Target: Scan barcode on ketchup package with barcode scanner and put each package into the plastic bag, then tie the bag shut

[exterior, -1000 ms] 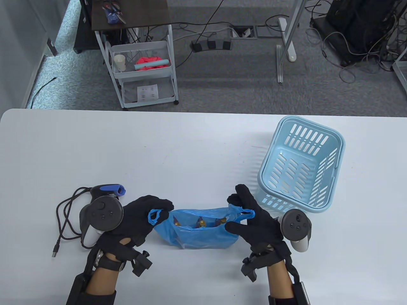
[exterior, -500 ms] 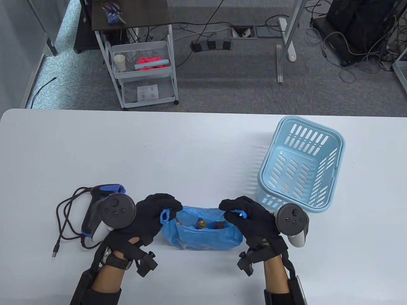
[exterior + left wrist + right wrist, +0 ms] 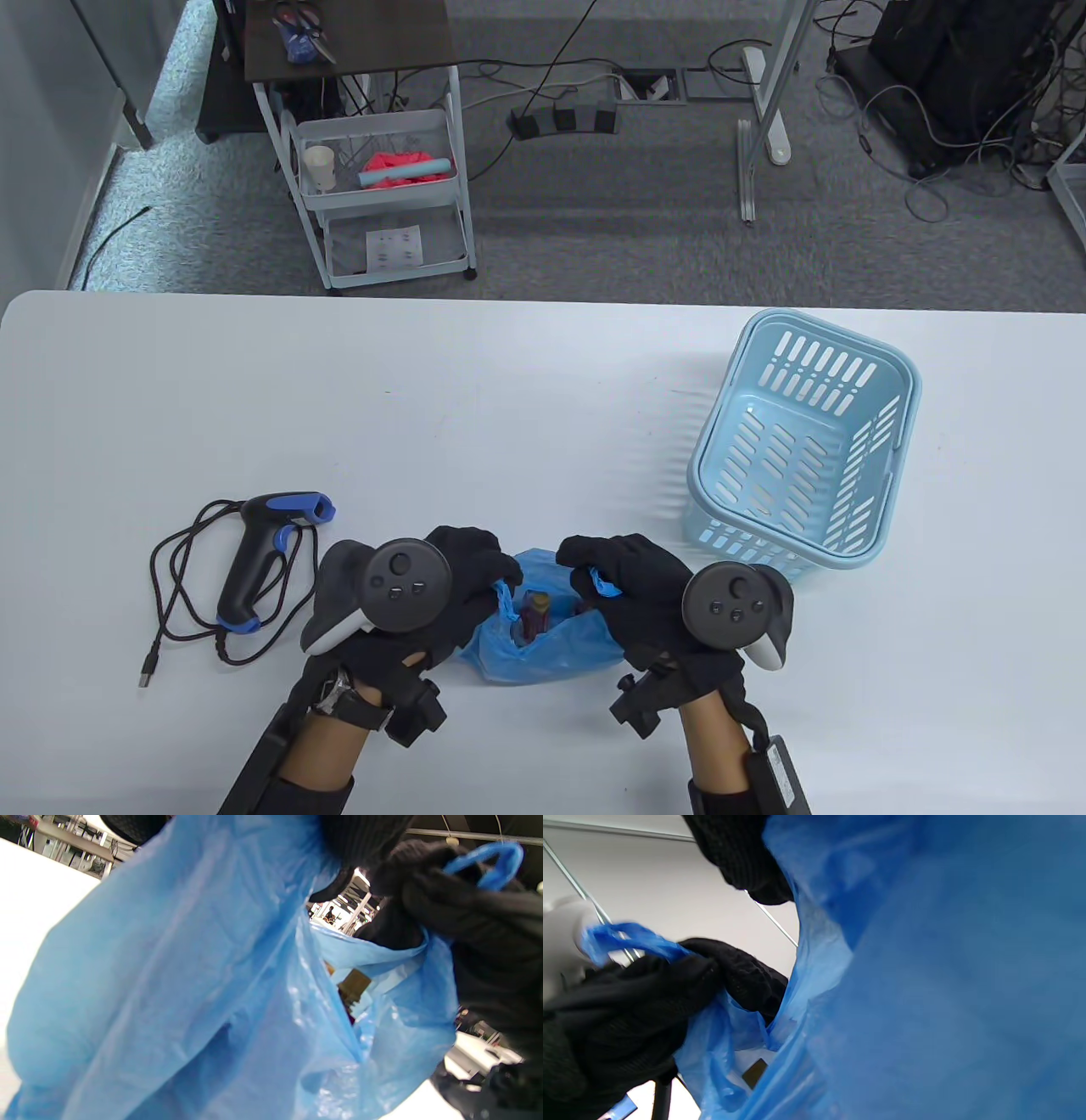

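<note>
Ketchup packages are sitting inside the blue plastic bag, which is resting on the worktop in the lower middle of the table view, right between the two hands. Nearest the bottom edge, the left hand is pinching the bag's left handle loop, and the right hand is pinching the right handle loop; both sets of fingers are curled round the thin plastic, and the wrist views are showing each loop poking out of the opposite fist. The two handles are lying close together over the bag's mouth, left and right of it, so the bag's long axis is running across the frame from one hand to the other, with neither hand plainly nearer. Judging from this, the tying step is under way, and crossing one handle over the other looks like the coming move. Further left, the barcode scanner is lying on its side with its cable coiled beside it. Toward the upper right, a light blue basket is standing on the worktop, well apart from the bag.
</note>
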Available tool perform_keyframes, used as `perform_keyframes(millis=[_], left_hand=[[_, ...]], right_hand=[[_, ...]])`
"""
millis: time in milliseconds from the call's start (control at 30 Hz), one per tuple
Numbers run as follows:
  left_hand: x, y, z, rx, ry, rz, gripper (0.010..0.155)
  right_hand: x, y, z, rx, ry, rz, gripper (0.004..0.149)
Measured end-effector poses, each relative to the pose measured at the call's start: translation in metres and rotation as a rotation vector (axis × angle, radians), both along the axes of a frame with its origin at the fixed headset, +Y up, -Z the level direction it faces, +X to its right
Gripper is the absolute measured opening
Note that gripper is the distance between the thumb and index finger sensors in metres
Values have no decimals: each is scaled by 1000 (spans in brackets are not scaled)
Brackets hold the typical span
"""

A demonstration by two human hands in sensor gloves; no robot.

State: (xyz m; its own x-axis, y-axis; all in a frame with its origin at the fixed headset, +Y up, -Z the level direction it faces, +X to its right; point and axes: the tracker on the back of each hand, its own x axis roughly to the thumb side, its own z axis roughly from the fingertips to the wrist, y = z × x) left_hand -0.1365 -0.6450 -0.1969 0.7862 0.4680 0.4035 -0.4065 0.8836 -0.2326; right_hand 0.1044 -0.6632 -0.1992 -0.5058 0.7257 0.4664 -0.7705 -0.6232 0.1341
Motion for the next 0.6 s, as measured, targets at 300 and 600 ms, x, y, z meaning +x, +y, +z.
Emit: perform_keyframes(millis=[300,600], left_hand=[[25,0,13,86,-39,-146,42],[31,2,11,98,-31,-192,42]], right_hand=[[-30,7,10,112,-83,356,58],[-40,11,13,18,113,421,79]])
